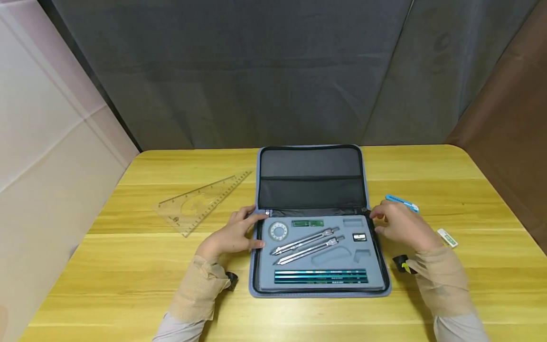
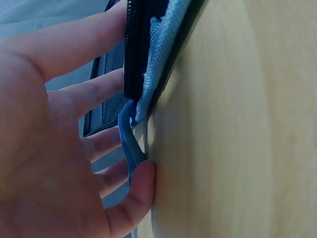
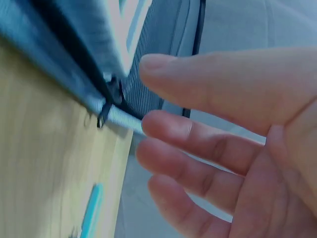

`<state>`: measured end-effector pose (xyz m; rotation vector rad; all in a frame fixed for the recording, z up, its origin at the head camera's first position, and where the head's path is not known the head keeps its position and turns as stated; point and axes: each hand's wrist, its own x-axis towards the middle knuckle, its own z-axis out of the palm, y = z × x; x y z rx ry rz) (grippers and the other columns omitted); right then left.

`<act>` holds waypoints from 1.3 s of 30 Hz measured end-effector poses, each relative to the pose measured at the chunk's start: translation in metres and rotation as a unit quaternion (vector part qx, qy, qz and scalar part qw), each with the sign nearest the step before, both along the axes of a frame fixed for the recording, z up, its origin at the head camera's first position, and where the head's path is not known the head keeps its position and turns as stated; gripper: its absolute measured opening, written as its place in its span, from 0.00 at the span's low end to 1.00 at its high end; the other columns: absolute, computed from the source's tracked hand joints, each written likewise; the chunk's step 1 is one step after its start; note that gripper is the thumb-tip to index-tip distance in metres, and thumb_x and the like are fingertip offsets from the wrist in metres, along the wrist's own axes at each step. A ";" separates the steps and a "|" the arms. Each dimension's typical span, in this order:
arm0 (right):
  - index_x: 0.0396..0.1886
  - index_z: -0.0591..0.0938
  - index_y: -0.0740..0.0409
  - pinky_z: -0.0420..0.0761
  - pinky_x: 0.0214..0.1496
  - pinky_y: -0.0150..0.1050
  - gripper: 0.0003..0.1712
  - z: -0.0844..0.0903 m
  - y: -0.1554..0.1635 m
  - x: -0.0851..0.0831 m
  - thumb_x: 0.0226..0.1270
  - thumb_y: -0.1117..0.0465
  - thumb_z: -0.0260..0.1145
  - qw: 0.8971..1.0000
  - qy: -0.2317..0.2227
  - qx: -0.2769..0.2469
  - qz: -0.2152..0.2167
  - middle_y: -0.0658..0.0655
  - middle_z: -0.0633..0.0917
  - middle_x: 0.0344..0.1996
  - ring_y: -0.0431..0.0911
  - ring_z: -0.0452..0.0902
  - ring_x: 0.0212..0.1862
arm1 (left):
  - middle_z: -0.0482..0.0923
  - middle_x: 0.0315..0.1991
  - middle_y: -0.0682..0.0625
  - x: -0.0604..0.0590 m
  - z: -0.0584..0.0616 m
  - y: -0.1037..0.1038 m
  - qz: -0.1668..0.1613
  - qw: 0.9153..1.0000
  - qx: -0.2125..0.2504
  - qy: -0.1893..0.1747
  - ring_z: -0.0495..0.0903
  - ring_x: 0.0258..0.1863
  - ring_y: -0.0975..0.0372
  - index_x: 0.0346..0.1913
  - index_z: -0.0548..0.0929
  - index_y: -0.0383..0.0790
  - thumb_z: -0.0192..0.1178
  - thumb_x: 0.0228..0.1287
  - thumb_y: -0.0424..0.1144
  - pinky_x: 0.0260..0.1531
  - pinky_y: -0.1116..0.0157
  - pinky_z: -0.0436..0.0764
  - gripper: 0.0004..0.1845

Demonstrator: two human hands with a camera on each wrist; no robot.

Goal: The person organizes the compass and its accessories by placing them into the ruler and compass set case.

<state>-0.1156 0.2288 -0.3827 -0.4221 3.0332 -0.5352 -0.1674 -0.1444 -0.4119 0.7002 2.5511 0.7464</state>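
- A clear set square point(image 1: 205, 202) lies flat at the left of the yellow table point(image 1: 141, 270), well apart from everything else.
- The left hand point(image 1: 234, 236) rests at the left edge of the open case point(image 1: 318, 289), fingers nearly straight and spread. Its fingertips touch the case's rim near the hinge, and the thumb lies by the tray's left side. In the wrist view its fingers point(image 2: 94, 94) lie along the zipper edge and a blue fabric loop point(image 2: 130, 148); they curl round nothing.
- The case sits at the middle of the table, lid point(image 1: 310, 178) folded back and flat. Its grey foam tray holds a round protractor point(image 1: 278, 231), a small green box point(image 1: 307, 223), two compasses point(image 1: 307, 243), a little sharpener point(image 1: 359, 236) and teal pencils point(image 1: 320, 276) along the near edge.
- The right hand point(image 1: 401, 228) is at the case's right edge by the hinge, fingers loosely bent, tips at the rim. The wrist view shows its fingers point(image 3: 188, 134) just beside the zipper pull point(image 3: 105, 116), gripping nothing.
- A blue pen point(image 1: 402, 203) lies just behind the right hand.
- A white eraser point(image 1: 447, 237) lies to the right, near the table edge.
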 end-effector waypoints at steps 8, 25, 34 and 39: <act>0.38 0.81 0.68 0.75 0.33 0.46 0.14 0.002 0.021 0.000 0.49 0.70 0.67 0.999 -0.016 -0.013 -0.035 0.64 0.82 0.35 0.55 0.76 0.36 | 0.45 0.69 0.39 0.000 -0.002 0.000 0.000 1.000 0.001 0.002 0.48 0.65 0.43 0.64 0.66 0.49 0.64 0.54 0.47 0.58 0.43 0.57 0.33; 0.43 0.78 0.72 0.74 0.32 0.48 0.20 -0.001 0.043 -0.001 0.48 0.69 0.67 0.996 -0.033 -0.021 -0.081 0.67 0.79 0.33 0.55 0.74 0.33 | 0.44 0.69 0.39 0.000 -0.001 0.000 0.000 1.000 0.000 -0.002 0.47 0.65 0.43 0.64 0.66 0.48 0.63 0.55 0.47 0.58 0.43 0.56 0.33; 0.45 0.76 0.74 0.74 0.33 0.50 0.22 -0.004 0.045 -0.001 0.50 0.67 0.67 0.994 -0.041 -0.011 -0.101 0.70 0.78 0.36 0.58 0.74 0.35 | 0.43 0.70 0.39 0.000 0.000 0.000 0.002 1.000 -0.002 -0.002 0.47 0.65 0.43 0.64 0.66 0.49 0.64 0.54 0.47 0.58 0.43 0.56 0.33; 0.45 0.77 0.74 0.73 0.29 0.47 0.23 -0.006 0.048 0.000 0.50 0.66 0.68 0.992 -0.040 0.000 -0.121 0.70 0.76 0.35 0.54 0.72 0.30 | 0.44 0.70 0.39 0.001 0.000 0.000 0.002 1.000 -0.001 -0.002 0.47 0.65 0.43 0.64 0.66 0.49 0.64 0.55 0.47 0.58 0.43 0.56 0.33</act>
